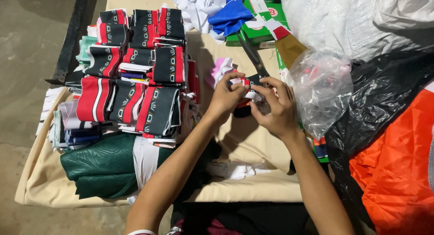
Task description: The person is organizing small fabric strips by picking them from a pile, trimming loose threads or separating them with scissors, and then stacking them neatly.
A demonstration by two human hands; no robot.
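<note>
Both my hands meet over the middle of a beige-covered table (pixel 244 140). My left hand (pixel 226 98) and my right hand (pixel 276 109) together grip a small folded fabric piece (pixel 247 86) in black, red and white. Fingers of both hands pinch its edges, and most of it is hidden under them. A pink and white cloth scrap (pixel 219 68) lies just behind my left hand. Dark scissors (pixel 251 53) lie on the table beyond the held piece.
Stacks of folded black, red and white fabric pieces (pixel 135 72) fill the left side. A green cloth bundle (pixel 104 165) lies in front of them. Clear plastic bag (pixel 322 88), black bag (pixel 384 95) and orange fabric (pixel 398 171) crowd the right. Green boxes (pixel 257 29) and white and blue scraps (pixel 212 9) sit behind.
</note>
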